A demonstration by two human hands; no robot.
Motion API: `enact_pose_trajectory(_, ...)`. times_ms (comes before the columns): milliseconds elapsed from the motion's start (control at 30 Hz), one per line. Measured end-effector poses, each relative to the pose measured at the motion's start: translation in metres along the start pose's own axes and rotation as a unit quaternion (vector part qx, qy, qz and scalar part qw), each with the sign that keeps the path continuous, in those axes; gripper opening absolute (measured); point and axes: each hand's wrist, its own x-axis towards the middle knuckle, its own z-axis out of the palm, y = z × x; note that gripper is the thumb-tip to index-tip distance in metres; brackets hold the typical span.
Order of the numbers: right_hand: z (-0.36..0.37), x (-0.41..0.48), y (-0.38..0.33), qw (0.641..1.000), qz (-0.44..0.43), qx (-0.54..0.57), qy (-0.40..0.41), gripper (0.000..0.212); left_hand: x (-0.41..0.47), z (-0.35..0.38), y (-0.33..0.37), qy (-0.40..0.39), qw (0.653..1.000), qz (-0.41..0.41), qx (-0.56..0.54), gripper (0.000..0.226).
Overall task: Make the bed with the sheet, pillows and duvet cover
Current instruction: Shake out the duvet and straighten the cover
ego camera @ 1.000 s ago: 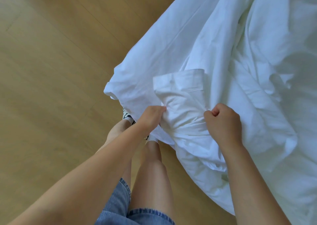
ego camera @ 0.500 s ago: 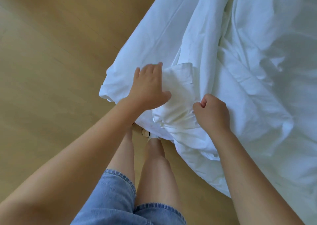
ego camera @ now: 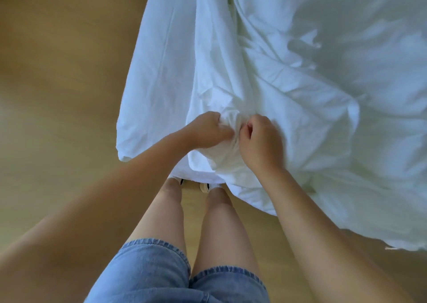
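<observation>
Hands close together, your left hand [ego camera: 208, 130] and right hand [ego camera: 260, 140] both fisted tight on one bunched fold of the white sheet [ego camera: 265, 71], which spreads up and right from your grip and hangs over the wood floor [ego camera: 57, 71] above your shoes [ego camera: 204, 187].

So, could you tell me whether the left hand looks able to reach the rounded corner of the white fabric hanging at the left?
Probably yes. The left hand is bunched in the white fabric close to that hanging corner, and only bare wooden floor lies beside it.
</observation>
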Motion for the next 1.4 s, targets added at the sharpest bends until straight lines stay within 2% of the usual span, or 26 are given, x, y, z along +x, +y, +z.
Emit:
enact_pose_trajectory(67, -0.010, -0.006, 0.003, 0.998, -0.024, 0.006, 0.055, 0.014, -0.012, -0.003, 0.019, 0.011, 0.991, 0.000, -0.134, 0.009)
enact_pose_trajectory(133, -0.022, -0.015, -0.003, 0.992, -0.049, 0.038, 0.107, 0.017, -0.034, -0.012, 0.030, 0.033, 0.973, -0.022, -0.229, 0.023)
enact_pose_trajectory(200, -0.033, -0.024, -0.015, 0.983, -0.082, 0.067, 0.147, 0.024, -0.061, -0.023, 0.031, 0.076, 0.955, -0.039, -0.284, 0.026)
enact_pose_trajectory(300, -0.049, -0.045, -0.031, 0.958, -0.142, 0.113, 0.223, 0.036, -0.097, -0.029, 0.019, 0.123, 0.903, -0.047, -0.408, 0.030)
enact_pose_trajectory(367, -0.052, -0.065, -0.022, 0.930, -0.133, 0.175, 0.293, 0.035, -0.111, -0.019, 0.010, 0.146, 0.872, -0.040, -0.465, 0.011)
enact_pose_trajectory(400, -0.050, -0.076, -0.010, 0.918, -0.086, 0.206, 0.328, 0.031, -0.117, -0.010, 0.007, 0.159, 0.854, -0.045, -0.493, 0.011)
enact_pose_trajectory(433, -0.048, -0.085, 0.005, 0.901, 0.001, 0.249, 0.354, 0.026, -0.120, 0.000, 0.001, 0.170, 0.834, -0.054, -0.522, 0.028)
enact_pose_trajectory(467, -0.046, -0.092, 0.022, 0.870, 0.124, 0.309, 0.365, 0.022, -0.122, 0.011, -0.003, 0.177, 0.815, -0.060, -0.548, 0.043)
enact_pose_trajectory(500, -0.044, -0.096, 0.037, 0.814, 0.271, 0.379, 0.346, 0.023, -0.123, 0.021, -0.008, 0.184, 0.803, -0.062, -0.564, 0.053)
enact_pose_trajectory(533, -0.043, -0.099, 0.049, 0.741, 0.390, 0.464, 0.290, 0.028, -0.125, 0.029, -0.012, 0.186, 0.796, -0.060, -0.573, 0.056)
enact_pose_trajectory(567, -0.045, -0.100, 0.057, 0.666, 0.437, 0.564, 0.217, 0.032, -0.125, 0.034, -0.015, 0.188, 0.794, -0.056, -0.575, 0.054)
enact_pose_trajectory(633, -0.046, -0.089, 0.069, 0.534, 0.388, 0.744, 0.109, 0.032, -0.123, 0.038, -0.013, 0.198, 0.794, -0.048, -0.573, 0.047)
enact_pose_trajectory(667, -0.046, -0.082, 0.071, 0.489, 0.345, 0.796, 0.093, 0.030, -0.122, 0.039, -0.012, 0.203, 0.795, -0.041, -0.570, 0.044)
enact_pose_trajectory(700, -0.045, -0.075, 0.071, 0.471, 0.319, 0.817, 0.089, 0.026, -0.120, 0.040, -0.010, 0.206, 0.801, -0.036, -0.561, 0.040)
enact_pose_trajectory(767, -0.048, -0.066, 0.067, 0.484, 0.311, 0.811, 0.103, 0.017, -0.119, 0.045, -0.005, 0.214, 0.812, -0.040, -0.541, 0.024)
enact_pose_trajectory(833, -0.058, -0.059, 0.071, 0.481, 0.304, 0.811, 0.138, 0.017, -0.116, 0.049, -0.004, 0.230, 0.816, -0.056, -0.527, 0.016)
enact_pose_trajectory(900, -0.071, -0.058, 0.078, 0.428, 0.234, 0.861, 0.147, 0.031, -0.112, 0.052, -0.003, 0.241, 0.823, -0.070, -0.509, 0.015)
enact_pose_trajectory(967, -0.075, -0.074, 0.073, 0.343, 0.156, 0.920, 0.109, 0.039, -0.108, 0.055, 0.000, 0.248, 0.828, -0.081, -0.496, 0.015)
enact_pose_trajectory(1000, -0.067, -0.087, 0.069, 0.318, 0.132, 0.935, 0.083, 0.038, -0.107, 0.056, 0.002, 0.251, 0.827, -0.087, -0.495, 0.015)
enact_pose_trajectory(1033, -0.054, -0.108, 0.063, 0.321, 0.138, 0.935, 0.057, 0.036, -0.105, 0.057, 0.004, 0.254, 0.826, -0.092, -0.495, 0.015)
enact_pose_trajectory(1100, -0.014, -0.163, 0.057, 0.350, 0.203, 0.914, -0.009, 0.031, -0.103, 0.055, 0.007, 0.255, 0.827, -0.108, -0.489, 0.016)
enact_pose_trajectory(1133, 0.008, -0.192, 0.059, 0.353, 0.252, 0.901, -0.024, 0.031, -0.103, 0.053, 0.008, 0.251, 0.832, -0.116, -0.481, 0.017)
enact_pose_trajectory(1167, 0.027, -0.218, 0.063, 0.340, 0.298, 0.892, -0.015, 0.031, -0.103, 0.050, 0.007, 0.244, 0.839, -0.122, -0.471, 0.018)
enact_pose_trajectory(1267, 0.069, -0.254, 0.086, 0.272, 0.377, 0.883, 0.064, 0.030, -0.108, 0.035, -0.002, 0.219, 0.854, -0.112, -0.459, 0.027)
enact_pose_trajectory(1400, 0.103, -0.236, 0.079, 0.219, 0.521, 0.808, 0.168, 0.035, -0.139, -0.011, -0.033, 0.178, 0.872, -0.030, -0.454, 0.023)
